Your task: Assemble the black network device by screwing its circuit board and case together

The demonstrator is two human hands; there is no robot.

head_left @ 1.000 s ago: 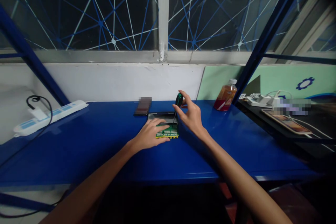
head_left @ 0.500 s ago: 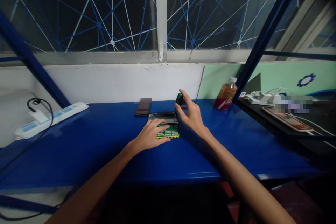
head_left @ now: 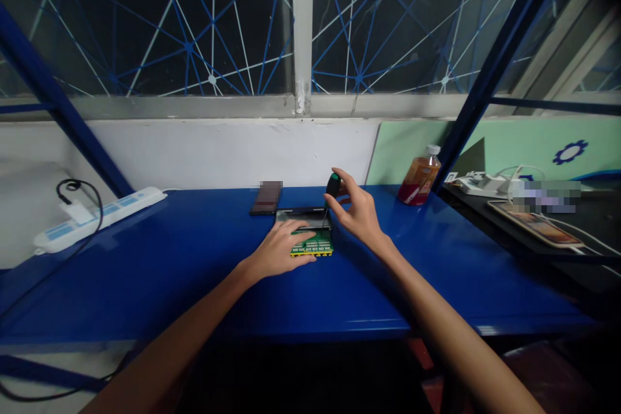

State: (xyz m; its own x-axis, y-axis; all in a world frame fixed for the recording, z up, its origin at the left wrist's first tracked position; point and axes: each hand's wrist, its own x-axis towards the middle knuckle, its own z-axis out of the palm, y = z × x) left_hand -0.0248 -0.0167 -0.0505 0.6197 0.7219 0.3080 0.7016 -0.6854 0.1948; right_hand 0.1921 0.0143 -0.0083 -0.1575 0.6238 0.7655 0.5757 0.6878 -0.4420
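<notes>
A green circuit board (head_left: 317, 244) with a yellow near edge lies on the blue table, joined to or resting against a dark case with a grey panel (head_left: 301, 215). My left hand (head_left: 279, 244) steadies the board, its fingers stretched over the left part and its thumb along the near edge. In my right hand (head_left: 356, 210) is a screwdriver (head_left: 332, 186) with a black and green handle, pinched between thumb and fingers. It stands nearly upright, its shaft pointing down at the board's far right corner. The exact spot where the tip meets it is too small to make out.
A dark phone (head_left: 266, 198) lies behind the case. At the back right stands a drink bottle (head_left: 420, 176). A white power strip (head_left: 116, 217) with a black cable is on the left. Another phone (head_left: 533, 223) lies on the black surface at right.
The whole view has shifted slightly. The screwdriver handle looks slightly turned in my right hand's fingers. My left hand stays in place on the board.
</notes>
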